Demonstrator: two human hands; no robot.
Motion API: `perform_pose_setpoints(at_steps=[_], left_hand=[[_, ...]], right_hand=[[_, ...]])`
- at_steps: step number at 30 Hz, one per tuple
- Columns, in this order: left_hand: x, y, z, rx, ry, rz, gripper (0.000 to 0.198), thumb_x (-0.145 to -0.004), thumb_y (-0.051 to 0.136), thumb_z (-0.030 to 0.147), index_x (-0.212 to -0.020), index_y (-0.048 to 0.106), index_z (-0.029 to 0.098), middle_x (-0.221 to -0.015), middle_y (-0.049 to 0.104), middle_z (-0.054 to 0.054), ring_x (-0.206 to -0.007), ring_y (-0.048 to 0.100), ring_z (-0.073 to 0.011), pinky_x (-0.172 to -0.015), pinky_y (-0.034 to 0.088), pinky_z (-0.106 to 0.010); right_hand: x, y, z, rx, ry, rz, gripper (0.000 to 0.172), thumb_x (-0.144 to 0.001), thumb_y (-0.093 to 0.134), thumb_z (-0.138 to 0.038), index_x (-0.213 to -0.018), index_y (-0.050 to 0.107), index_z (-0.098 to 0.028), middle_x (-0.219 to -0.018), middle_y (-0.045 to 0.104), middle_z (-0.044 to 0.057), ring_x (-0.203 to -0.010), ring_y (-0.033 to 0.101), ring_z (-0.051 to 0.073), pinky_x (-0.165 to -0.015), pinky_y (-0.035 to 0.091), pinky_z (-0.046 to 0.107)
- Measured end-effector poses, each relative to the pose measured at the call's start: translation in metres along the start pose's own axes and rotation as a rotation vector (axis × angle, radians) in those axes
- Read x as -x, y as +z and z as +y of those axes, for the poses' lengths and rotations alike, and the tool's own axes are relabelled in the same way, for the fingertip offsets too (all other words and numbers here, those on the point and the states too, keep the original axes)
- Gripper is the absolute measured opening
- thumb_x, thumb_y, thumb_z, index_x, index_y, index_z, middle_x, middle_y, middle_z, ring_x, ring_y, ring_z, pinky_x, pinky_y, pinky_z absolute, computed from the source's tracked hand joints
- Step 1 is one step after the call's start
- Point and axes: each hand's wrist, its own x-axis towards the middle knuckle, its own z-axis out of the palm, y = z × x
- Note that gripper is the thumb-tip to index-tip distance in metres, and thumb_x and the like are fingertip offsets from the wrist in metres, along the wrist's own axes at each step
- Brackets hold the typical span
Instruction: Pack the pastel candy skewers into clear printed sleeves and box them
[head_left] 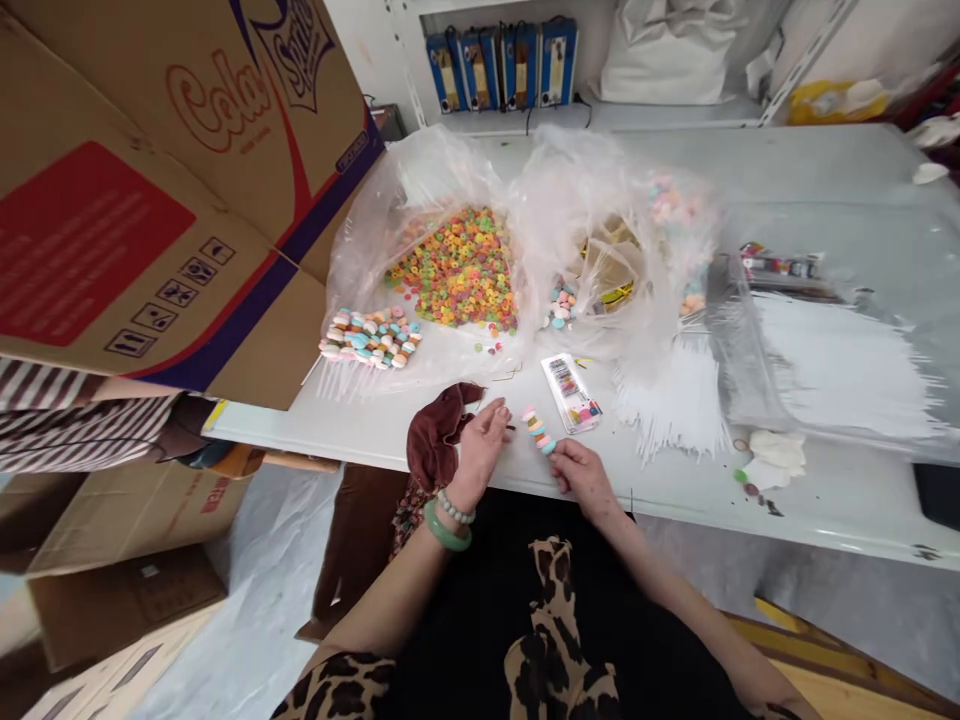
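Note:
My right hand (583,477) rests on the white table's front edge, its fingertips pinching the lower end of a short stack of pastel candy discs (538,431). My left hand (480,453) lies just left of the stack, its fingers apart and holding nothing I can make out. A crumpled maroon cloth (437,435) lies under and beside that wrist. A printed strip of packaged candy (570,393) lies on the table beyond the stack. Farther back, a pile of small multicoloured candy rings (454,270) sits on clear plastic sheeting (360,240).
Pastel candy discs (369,338) lie heaped at left, and bundled white sticks (669,405) lie at right. A large cardboard box (150,180) overhangs the left. A striped sleeve (60,420) belongs to another person. Shelves stand behind the table.

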Motion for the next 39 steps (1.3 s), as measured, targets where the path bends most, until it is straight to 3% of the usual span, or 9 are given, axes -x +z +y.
perform_pose_setpoints(at_steps=[4, 7, 12, 15, 20, 26, 29, 31, 39], left_hand=[[0.000, -0.054, -0.025, -0.849, 0.219, 0.329, 0.048, -0.088, 0.054, 0.044, -0.128, 0.061, 0.018, -0.111, 0.062, -0.017, -0.101, 0.059, -0.0297, -0.079, 0.047, -0.038], [-0.008, -0.076, -0.048, -1.140, 0.171, 0.272, 0.044, -0.092, 0.045, 0.027, -0.133, 0.054, 0.014, -0.106, 0.062, -0.018, -0.093, 0.060, -0.0274, -0.073, 0.046, -0.036], [-0.038, -0.084, -0.059, -0.991, 0.119, 0.292, 0.029, -0.092, 0.047, 0.042, -0.099, 0.067, 0.021, -0.086, 0.068, -0.008, -0.078, 0.061, -0.0206, -0.068, 0.042, -0.030], [-0.052, -0.082, -0.046, -1.013, -0.018, 0.334, 0.042, -0.087, 0.047, 0.060, -0.080, 0.064, 0.022, -0.071, 0.065, -0.006, -0.068, 0.058, -0.0225, -0.061, 0.037, -0.031], [-0.051, -0.071, -0.032, -1.159, 0.130, 0.262, 0.034, -0.096, 0.034, 0.035, -0.099, 0.062, 0.017, -0.088, 0.065, -0.012, -0.077, 0.060, -0.0245, -0.065, 0.039, -0.033], [-0.016, -0.090, -0.049, -0.994, 0.324, 0.159, 0.044, -0.087, 0.039, 0.014, -0.127, 0.056, 0.018, -0.100, 0.059, -0.011, -0.092, 0.060, -0.0224, -0.077, 0.047, -0.035], [-0.003, -0.102, -0.054, -1.007, 0.208, 0.306, 0.038, -0.090, 0.047, 0.036, -0.123, 0.057, 0.020, -0.104, 0.059, -0.011, -0.094, 0.059, -0.0244, -0.072, 0.046, -0.034], [-0.005, -0.104, -0.052, -1.098, 0.073, 0.264, 0.034, -0.092, 0.044, 0.046, -0.107, 0.062, 0.020, -0.094, 0.062, -0.010, -0.086, 0.060, -0.0243, -0.067, 0.042, -0.033], [-0.004, -0.086, -0.021, -1.332, 0.102, 0.033, 0.033, -0.090, 0.033, 0.011, -0.104, 0.063, 0.012, -0.093, 0.064, -0.018, -0.086, 0.062, -0.0295, -0.075, 0.041, -0.040]], right_hand=[[-0.006, -0.014, -0.009, -0.045, -0.022, 0.026, 0.020, -0.072, 0.061, -0.035, -0.064, 0.050, -0.020, -0.054, 0.051, -0.007, -0.040, 0.038, 0.007, -0.042, 0.030, 0.022], [-0.007, -0.010, -0.009, -0.056, -0.006, 0.014, 0.019, -0.071, 0.060, -0.034, -0.063, 0.051, -0.020, -0.053, 0.050, -0.007, -0.040, 0.038, 0.007, -0.043, 0.029, 0.022], [-0.003, -0.010, -0.008, -0.024, -0.021, 0.001, 0.020, -0.073, 0.058, -0.035, -0.062, 0.048, -0.021, -0.053, 0.047, -0.007, -0.040, 0.036, 0.008, -0.044, 0.029, 0.024], [-0.004, -0.025, -0.014, 0.089, -0.110, 0.161, 0.021, -0.075, 0.057, -0.040, -0.067, 0.050, -0.021, -0.054, 0.042, -0.008, -0.046, 0.036, 0.009, -0.048, 0.030, 0.025], [-0.033, -0.047, -0.032, 0.586, -0.291, 0.504, 0.019, -0.077, 0.059, -0.038, -0.074, 0.049, -0.022, -0.072, 0.050, -0.003, -0.065, 0.046, 0.014, -0.061, 0.034, 0.026], [-0.073, -0.043, -0.041, 0.897, -0.174, 0.526, 0.020, -0.078, 0.057, -0.038, -0.088, 0.054, -0.022, -0.098, 0.055, 0.006, -0.082, 0.052, 0.019, -0.064, 0.035, 0.028], [-0.079, -0.044, -0.040, 0.922, -0.070, 0.500, 0.018, -0.077, 0.056, -0.038, -0.082, 0.055, -0.021, -0.089, 0.058, 0.005, -0.074, 0.051, 0.018, -0.061, 0.032, 0.028], [-0.080, -0.047, -0.041, 0.875, -0.043, 0.502, 0.015, -0.076, 0.055, -0.036, -0.076, 0.055, -0.021, -0.078, 0.059, 0.002, -0.067, 0.050, 0.017, -0.059, 0.030, 0.028], [-0.074, -0.058, -0.043, 0.521, -0.134, 0.561, 0.025, -0.072, 0.054, -0.042, -0.060, 0.052, -0.021, -0.055, 0.050, -0.003, -0.061, 0.044, 0.015, -0.057, 0.030, 0.027]])
